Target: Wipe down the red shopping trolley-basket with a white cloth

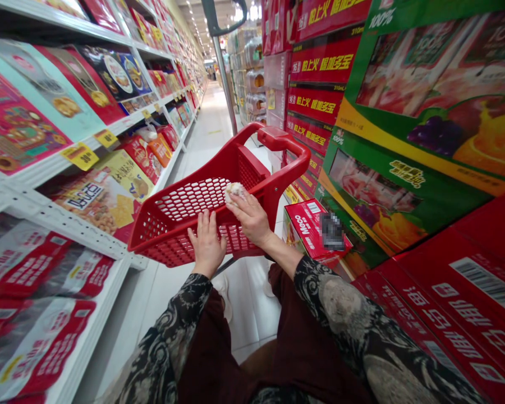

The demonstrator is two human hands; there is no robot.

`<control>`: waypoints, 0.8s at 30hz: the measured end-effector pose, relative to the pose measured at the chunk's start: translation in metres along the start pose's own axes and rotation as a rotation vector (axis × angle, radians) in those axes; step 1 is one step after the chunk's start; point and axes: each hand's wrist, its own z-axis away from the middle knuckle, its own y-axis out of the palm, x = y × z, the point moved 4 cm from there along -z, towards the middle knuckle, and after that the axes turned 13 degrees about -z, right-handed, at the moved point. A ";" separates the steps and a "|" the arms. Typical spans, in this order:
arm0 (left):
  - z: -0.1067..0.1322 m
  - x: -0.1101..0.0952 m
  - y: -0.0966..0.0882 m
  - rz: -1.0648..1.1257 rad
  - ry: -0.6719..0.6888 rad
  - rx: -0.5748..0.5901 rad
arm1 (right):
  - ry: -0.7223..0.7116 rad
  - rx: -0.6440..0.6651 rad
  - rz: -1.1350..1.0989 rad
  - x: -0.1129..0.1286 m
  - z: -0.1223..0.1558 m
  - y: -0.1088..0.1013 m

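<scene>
A red plastic shopping basket cart [185, 196] with perforated sides stands before my knees, its thick handle frame at the right end. My left hand [207, 241] rests on the near side wall, fingers stretched over the rim and holding nothing. A crumpled whitish cloth [234, 189] is under the fingers of my right hand [250, 216], which presses it at the cart's near rim beside the handle end. The palm side of my right hand is hidden. Nothing shows inside the visible part of the cart.
Shelves [46, 174] of packaged snacks run along the left. Stacked red and green drink cartons [382, 179] rise on the right, with a smaller red box [307, 224] jutting out near the cart. A metal pole [226, 84] stands behind the cart. The tiled aisle [212, 106] extends ahead.
</scene>
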 end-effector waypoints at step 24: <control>0.003 0.006 -0.009 0.075 -0.013 0.036 | -0.056 0.204 -0.023 0.021 0.007 0.029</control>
